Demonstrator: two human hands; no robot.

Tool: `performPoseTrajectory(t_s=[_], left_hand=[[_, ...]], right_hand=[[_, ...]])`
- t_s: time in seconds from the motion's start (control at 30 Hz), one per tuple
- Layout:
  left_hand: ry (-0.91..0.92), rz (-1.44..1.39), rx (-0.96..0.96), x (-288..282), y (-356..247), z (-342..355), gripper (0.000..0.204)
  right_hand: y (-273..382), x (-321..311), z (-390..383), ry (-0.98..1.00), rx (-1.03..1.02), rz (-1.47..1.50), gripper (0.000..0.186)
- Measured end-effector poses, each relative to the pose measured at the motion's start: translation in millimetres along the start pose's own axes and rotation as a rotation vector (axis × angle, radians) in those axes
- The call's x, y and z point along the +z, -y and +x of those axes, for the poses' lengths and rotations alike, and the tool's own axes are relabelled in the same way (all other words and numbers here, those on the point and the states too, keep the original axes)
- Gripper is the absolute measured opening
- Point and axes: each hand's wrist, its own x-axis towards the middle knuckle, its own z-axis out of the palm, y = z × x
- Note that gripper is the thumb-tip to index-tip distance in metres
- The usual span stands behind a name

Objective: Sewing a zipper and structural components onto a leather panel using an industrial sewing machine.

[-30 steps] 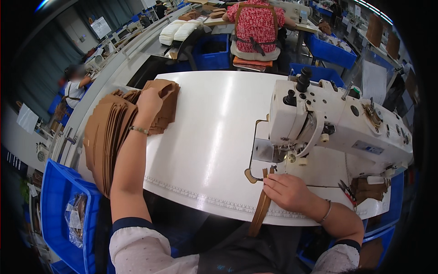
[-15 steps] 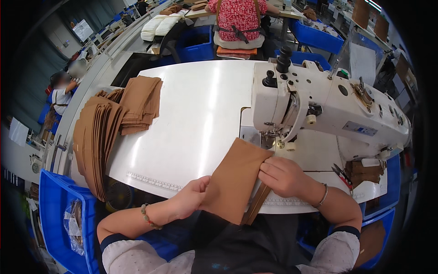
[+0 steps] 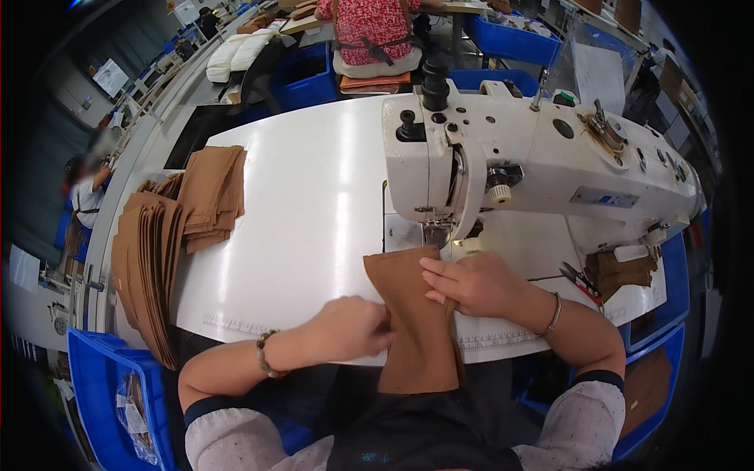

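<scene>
A brown fabric piece [image 3: 420,337] lies across the front edge of the white sewing table, its upper end just before the needle area of the sewing machine [image 3: 463,157]. Its lower end hangs over my dark apron. My right hand [image 3: 475,286] grips the piece near its upper right corner, fingers on top and thumb hidden. At the left edge, my left hand [image 3: 353,328] is closed against the fabric, its fingers curled and slightly blurred. A narrow part of another brown layer shows under the right side.
At the left, brown fabric pieces stand in a fanned stack [image 3: 145,267], with a flatter pile [image 3: 214,192] behind. Scissors [image 3: 581,282] lie right, beside small brown pieces [image 3: 620,271]. Blue bins [image 3: 118,392] flank the table. A person in red [image 3: 373,31] sits beyond.
The fabric piece has turned more upright and shifted slightly left. My left hand has moved up along its left edge, and my right hand has moved toward the upper corner. The whole view has shifted.
</scene>
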Motion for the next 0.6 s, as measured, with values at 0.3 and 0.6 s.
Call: performPoseTrajectory(t_s=[0.3, 0.6], left_hand=[[-0.328, 0.459, 0.116, -2, -1, 39, 0.017], [-0.686, 0.535, 0.283, 6, 13, 44, 0.037]], right_hand=[[-3, -9, -2, 0.037, -0.002, -0.040, 0.025], [-11, -1, -2, 0.059, 0.004, -0.029, 0.039]])
